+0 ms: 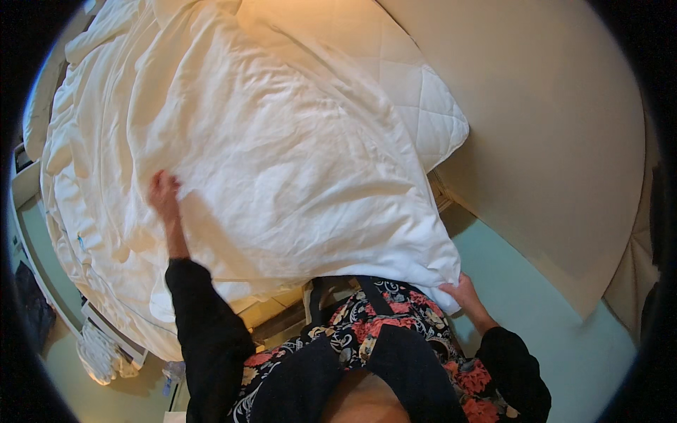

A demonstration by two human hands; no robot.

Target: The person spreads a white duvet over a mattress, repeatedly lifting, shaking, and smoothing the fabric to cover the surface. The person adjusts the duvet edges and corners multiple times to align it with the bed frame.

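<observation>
A large white duvet (282, 162) with wrinkles and folds spreads over the bed in front of me. At its near right corner, my right hand (462, 292) is closed on the duvet's edge, and the cloth is drawn taut toward it. My left hand (166, 194) is over the left part of the duvet, its shadow falling on the cloth beside it. Motion blurs its fingers, so I cannot tell whether they hold any cloth. A quilted white mattress pad (430, 113) shows beyond the duvet's right edge.
To the right stands a broad beige panel (550, 127) above a pale green floor (522, 282). Below the duvet's near edge, part of a wooden bed frame (271, 321) shows close to my body. A bundle of whitish cloth (102, 352) is at the lower left.
</observation>
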